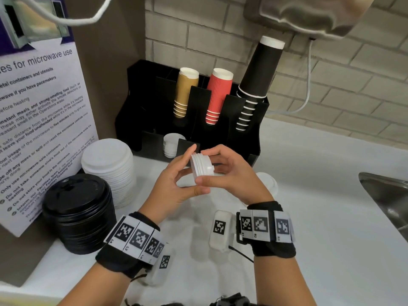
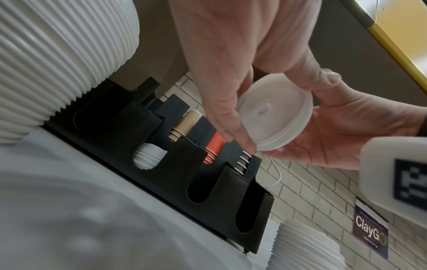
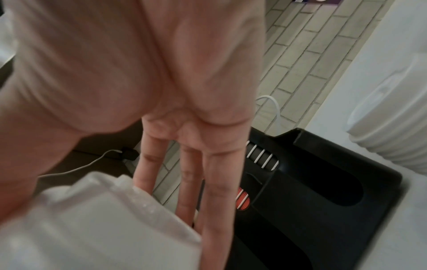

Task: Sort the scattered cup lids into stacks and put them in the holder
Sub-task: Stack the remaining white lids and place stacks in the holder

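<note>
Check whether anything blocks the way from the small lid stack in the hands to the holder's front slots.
Nothing visible does. Both hands, left hand and right hand, hold the small lid stack just before the holder; one front slot already holds white lids.

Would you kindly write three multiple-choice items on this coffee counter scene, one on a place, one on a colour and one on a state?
1. Where does the black lid stack stand?
A. inside the holder
B. on the counter, left of the hands
C. in the sink

2. What colour is the middle cup stack in the holder?
A. red
B. blue
C. green

3. What is the state of the small white lid stack?
A. lying alone on the counter
B. held between both hands
C. already slotted in the holder

Answers:
1 B, since it sits on the counter beside the tall white lid stack.
2 A, since it stands between the tan cups and the black cups.
3 B, since the left hand and right hand both take it in their grip above the counter.
</note>
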Tool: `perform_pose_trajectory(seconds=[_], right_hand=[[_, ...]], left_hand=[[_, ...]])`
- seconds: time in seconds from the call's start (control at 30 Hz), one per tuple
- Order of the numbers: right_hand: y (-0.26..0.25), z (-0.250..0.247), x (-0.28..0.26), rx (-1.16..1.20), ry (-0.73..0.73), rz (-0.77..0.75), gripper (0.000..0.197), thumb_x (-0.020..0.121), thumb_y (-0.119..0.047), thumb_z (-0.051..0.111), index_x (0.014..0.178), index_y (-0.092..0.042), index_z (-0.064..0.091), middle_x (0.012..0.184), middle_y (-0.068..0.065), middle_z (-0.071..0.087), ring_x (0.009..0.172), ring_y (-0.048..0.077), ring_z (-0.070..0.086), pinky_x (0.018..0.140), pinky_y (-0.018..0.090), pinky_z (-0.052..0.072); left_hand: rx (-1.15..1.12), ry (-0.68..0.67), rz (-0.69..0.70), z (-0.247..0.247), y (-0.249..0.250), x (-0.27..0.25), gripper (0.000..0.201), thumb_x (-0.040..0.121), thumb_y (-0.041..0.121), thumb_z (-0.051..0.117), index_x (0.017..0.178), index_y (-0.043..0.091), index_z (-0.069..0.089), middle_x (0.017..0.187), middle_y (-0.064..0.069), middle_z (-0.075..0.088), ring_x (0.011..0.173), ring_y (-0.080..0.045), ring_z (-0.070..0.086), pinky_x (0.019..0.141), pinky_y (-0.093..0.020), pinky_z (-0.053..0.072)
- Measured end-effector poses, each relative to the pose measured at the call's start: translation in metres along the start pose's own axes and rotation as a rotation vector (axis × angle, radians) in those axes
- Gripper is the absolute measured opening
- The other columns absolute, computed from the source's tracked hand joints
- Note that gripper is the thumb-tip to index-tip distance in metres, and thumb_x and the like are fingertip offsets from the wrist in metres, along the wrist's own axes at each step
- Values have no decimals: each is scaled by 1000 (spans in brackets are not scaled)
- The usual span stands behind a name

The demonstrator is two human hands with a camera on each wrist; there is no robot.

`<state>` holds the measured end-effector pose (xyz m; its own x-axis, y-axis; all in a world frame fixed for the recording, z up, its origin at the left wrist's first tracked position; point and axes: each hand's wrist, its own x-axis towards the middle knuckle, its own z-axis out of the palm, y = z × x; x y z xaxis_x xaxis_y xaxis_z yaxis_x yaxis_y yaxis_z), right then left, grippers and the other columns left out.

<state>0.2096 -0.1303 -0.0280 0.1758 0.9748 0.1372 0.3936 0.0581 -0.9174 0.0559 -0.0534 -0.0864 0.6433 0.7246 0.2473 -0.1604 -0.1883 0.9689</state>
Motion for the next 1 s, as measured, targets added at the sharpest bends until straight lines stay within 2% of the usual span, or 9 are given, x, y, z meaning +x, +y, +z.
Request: perform_pose_trajectory(seconds=[0.1, 0.17, 0.23, 0.3, 0.4, 0.57, 0.7, 0.9, 1.0], right_hand=[[-5, 3, 12, -26, -29, 4, 50, 69, -12, 85, 112, -17, 60, 108, -4, 68, 100, 7, 65, 84, 22, 53], [-11, 3, 26, -24, -51, -11, 50, 69, -10, 85, 112, -15, 60, 109, -3, 67, 98, 7, 66, 80, 21, 54], [-17, 1, 48, -36, -1, -43, 48, 69, -12, 85, 110, -16, 60, 109, -2, 67, 99, 8, 66, 81, 24, 55], [-21, 1, 77, -73, 95, -92, 47, 70, -13, 85, 109, -17, 59, 111, -1, 66, 102, 11, 64, 87, 27, 54], [-17, 7, 124, -204, 142, -128, 51, 71, -15, 84, 114, -12, 56, 115, 3, 63, 107, 17, 61, 91, 30, 52], [3, 28, 178, -665, -61, -56, 72, 72, -20, 81, 132, -8, 44, 124, 12, 54, 111, 26, 54, 82, 28, 44], [10, 44, 194, -930, -212, -21, 66, 70, -16, 80, 123, -1, 43, 116, 18, 52, 96, 30, 57, 74, 37, 50], [15, 52, 200, -1046, -291, 38, 66, 72, -16, 78, 125, -1, 41, 110, 17, 55, 84, 24, 53, 64, 32, 45], [15, 57, 199, -1055, -319, 52, 67, 72, -16, 78, 126, -1, 41, 110, 18, 56, 84, 25, 56, 62, 32, 46]], left_hand=[[2, 39, 5, -2, 0, 2, 95, 59, 37, 81, 140, 48, 32, 140, 14, 47, 125, -1, 51, 98, -20, 47], [-15, 88, -16, -3, 1, 3, 94, 62, 37, 79, 139, 49, 27, 141, 14, 43, 125, 2, 49, 88, -11, 47], [5, 160, -75, -5, 3, 3, 86, 67, 39, 76, 139, 48, 28, 138, 17, 43, 119, 4, 50, 82, -7, 47], [59, 222, -123, -9, 2, 2, 67, 78, 33, 74, 136, 39, 41, 133, 12, 48, 113, -2, 56, 85, -13, 48], [91, 245, -150, -12, 4, 1, 35, 86, 22, 70, 119, 28, 61, 123, 6, 57, 101, -10, 62, 90, -28, 51], [91, 207, -189, -14, 5, -1, 20, 88, 18, 68, 104, 29, 64, 110, 5, 61, 95, -17, 62, 85, -29, 51], [73, 183, -207, -15, 5, -3, 19, 88, 17, 68, 102, 29, 65, 110, 3, 62, 93, -18, 62, 85, -28, 50], [67, 185, -212, -19, 6, -4, 19, 88, 18, 68, 102, 30, 65, 111, 4, 62, 89, -12, 61, 80, -22, 47], [65, 194, -210, -20, 5, -3, 19, 88, 16, 68, 102, 29, 66, 112, 3, 62, 88, -12, 59, 83, -25, 47]])
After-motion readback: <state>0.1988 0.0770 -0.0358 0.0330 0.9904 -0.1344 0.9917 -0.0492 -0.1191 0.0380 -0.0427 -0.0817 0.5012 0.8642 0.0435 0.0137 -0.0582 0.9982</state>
